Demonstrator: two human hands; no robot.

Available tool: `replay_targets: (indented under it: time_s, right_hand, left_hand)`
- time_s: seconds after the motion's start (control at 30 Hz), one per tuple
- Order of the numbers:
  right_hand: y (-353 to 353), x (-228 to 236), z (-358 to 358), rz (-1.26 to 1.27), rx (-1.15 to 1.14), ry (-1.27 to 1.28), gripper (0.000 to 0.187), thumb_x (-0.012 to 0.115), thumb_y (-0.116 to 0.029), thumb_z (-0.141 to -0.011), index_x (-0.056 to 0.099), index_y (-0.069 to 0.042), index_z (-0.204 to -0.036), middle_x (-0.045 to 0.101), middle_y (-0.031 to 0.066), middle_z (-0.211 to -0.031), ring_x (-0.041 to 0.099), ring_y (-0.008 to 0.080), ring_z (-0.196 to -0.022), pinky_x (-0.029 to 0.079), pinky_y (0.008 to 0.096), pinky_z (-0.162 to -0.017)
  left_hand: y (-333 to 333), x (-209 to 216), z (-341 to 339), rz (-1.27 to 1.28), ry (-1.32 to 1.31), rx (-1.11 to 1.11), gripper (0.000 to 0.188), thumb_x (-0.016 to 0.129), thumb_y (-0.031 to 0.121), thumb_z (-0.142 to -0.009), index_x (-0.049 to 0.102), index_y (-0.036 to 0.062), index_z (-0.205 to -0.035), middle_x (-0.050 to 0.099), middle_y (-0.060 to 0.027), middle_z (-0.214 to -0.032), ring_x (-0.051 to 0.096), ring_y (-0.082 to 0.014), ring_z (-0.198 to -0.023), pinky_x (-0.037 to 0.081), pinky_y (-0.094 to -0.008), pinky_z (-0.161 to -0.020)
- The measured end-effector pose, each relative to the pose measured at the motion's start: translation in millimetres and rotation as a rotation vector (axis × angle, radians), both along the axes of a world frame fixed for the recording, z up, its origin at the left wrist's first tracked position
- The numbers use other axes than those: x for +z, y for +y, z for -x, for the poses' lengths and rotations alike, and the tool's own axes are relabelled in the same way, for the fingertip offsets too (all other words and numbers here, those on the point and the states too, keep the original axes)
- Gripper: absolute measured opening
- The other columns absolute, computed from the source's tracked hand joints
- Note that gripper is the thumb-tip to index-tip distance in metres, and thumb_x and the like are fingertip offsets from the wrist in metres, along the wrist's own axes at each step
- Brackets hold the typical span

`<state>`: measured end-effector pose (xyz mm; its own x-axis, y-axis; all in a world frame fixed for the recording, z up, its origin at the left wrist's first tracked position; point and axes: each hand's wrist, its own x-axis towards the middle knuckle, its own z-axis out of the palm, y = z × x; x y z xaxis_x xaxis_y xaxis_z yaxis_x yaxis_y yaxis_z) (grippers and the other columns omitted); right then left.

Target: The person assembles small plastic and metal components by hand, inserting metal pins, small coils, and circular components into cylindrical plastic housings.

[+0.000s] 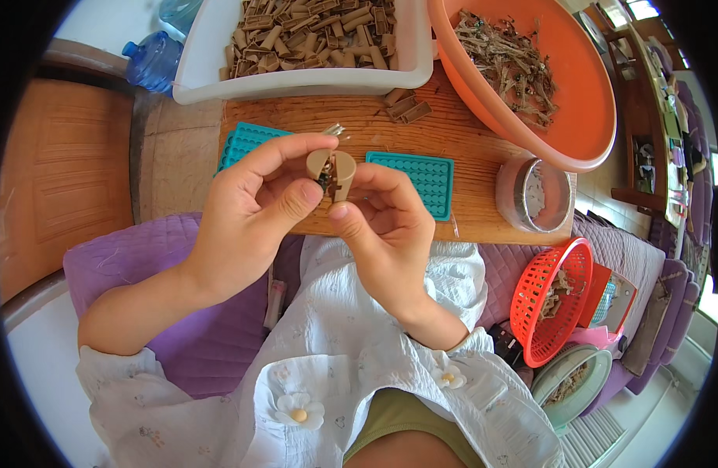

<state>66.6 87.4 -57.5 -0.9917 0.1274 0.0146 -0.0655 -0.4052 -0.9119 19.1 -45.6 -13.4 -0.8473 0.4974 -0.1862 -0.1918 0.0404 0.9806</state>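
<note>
Between my two hands, above the near part of the wooden table, is a small tan plastic casing (345, 173) with a rounded end. It is split by a gap, and small dark and metallic parts show inside. My left hand (257, 199) grips its left side with thumb and fingers. Thin shiny strands (335, 131) stick up by the left fingertips; I cannot make out what they are. On the casing's right side, my right hand (386, 226) pinches with thumb and index finger. Behind the hands lie a teal tray (248, 140) on the left and another teal tray (430, 183) with rows of small round cells.
A white bin (312, 84) full of tan casings stands at the back, with a few loose casings (409, 108) before it. Right of it, an orange basin (483, 101) holds wired parts. A round tub (558, 195) sits near the table's right edge; a red basket (519, 312) stands beyond.
</note>
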Motion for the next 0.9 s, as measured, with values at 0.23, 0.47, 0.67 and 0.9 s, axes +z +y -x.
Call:
replay_targets:
  time_s: [0.23, 0.47, 0.67, 0.9]
  right_hand:
    - [-9, -6, 0, -0.045, -0.058, 0.003, 0.025, 0.060, 0.001, -0.074, 0.051, 0.002, -0.097, 0.055, 0.0096, -0.094, 0.056, 0.0143, -0.084, 0.048, 0.0249, -0.070]
    - [-16, -13, 1, -0.065, -0.107, 0.029, 0.024, 0.063, -0.001, -0.071, 0.052, 0.002, -0.092, 0.057, 0.0096, -0.086, 0.059, 0.0156, -0.078, 0.049, 0.0250, -0.064]
    - [-22, -15, 4, -0.119, -0.086, 0.051, 0.024, 0.066, -0.008, -0.071, 0.051, 0.002, -0.086, 0.054, 0.0094, -0.082, 0.058, 0.0161, -0.069, 0.046, 0.0238, -0.056]
    - [-36, -11, -8, -0.276, 0.007, 0.166, 0.008, 0.053, -0.002, -0.076, 0.051, 0.002, -0.082, 0.050, 0.0108, -0.078, 0.052, 0.0197, -0.062, 0.042, 0.0275, -0.052]
  left_hand:
    - [1, -1, -4, -0.030, 0.021, 0.018, 0.035, 0.054, 0.017, -0.082, 0.044, 0.0027, -0.112, 0.051, -0.0121, -0.109, 0.051, -0.0156, -0.096, 0.045, -0.0280, -0.080]
    - [2, -1, -8, -0.016, 0.050, 0.037, 0.036, 0.052, 0.018, -0.083, 0.044, 0.0013, -0.114, 0.049, -0.0130, -0.112, 0.050, -0.0160, -0.098, 0.045, -0.0279, -0.081]
    - [10, -5, -11, -0.012, 0.252, 0.098, 0.030, 0.055, 0.015, -0.082, 0.050, 0.0007, -0.107, 0.056, -0.0067, -0.097, 0.054, -0.0128, -0.086, 0.044, -0.0246, -0.075]
    - [8, -1, -10, 0.266, 0.635, -0.073, 0.030, 0.050, 0.031, -0.082, 0.052, 0.0019, -0.092, 0.055, -0.0111, -0.080, 0.055, -0.0216, -0.069, 0.044, -0.0265, -0.062]
